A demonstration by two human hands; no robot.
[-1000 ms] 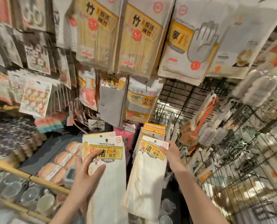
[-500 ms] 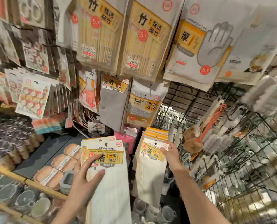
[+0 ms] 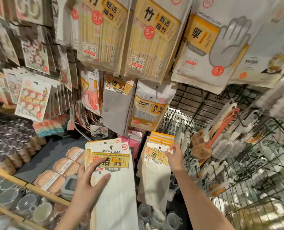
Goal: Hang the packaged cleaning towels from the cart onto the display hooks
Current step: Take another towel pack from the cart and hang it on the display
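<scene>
Left hand [image 3: 88, 185] grips a fanned stack of packaged towels [image 3: 112, 163] low in the centre, thumb across the front cloth, fingers curled behind; the top card reads "Cleaning towels" over a yellow band with large Chinese characters and a red price dot. Right hand [image 3: 174, 155] pinches the upper right corner of the front pack in the hung towels [image 3: 156, 156], a row of yellow-topped cards hanging just right of the held stack, cream cloths drooping below.

Above them, a "Cleaning sponge" bag [image 3: 150, 105] shows silvery scourers inside, a "5.9" dot at its foot. Beside it hangs a grey cloth pack [image 3: 116, 103], then a "Household Gloves" pack [image 3: 90, 93] with a pink glove printed on it. Top row: two bamboo-stick bags [image 3: 129, 35] marked "38" and "5.9", and a "Disposable Gloves" pouch [image 3: 217, 45] with a grey hand outline. On the shelf [image 3: 43, 160] lower left, wrapped tan sponges [image 3: 63, 171] lie in rows; glass cups [image 3: 22, 200] stand nearer. Brushes [image 3: 220, 130] hang on the wire grid, right.
</scene>
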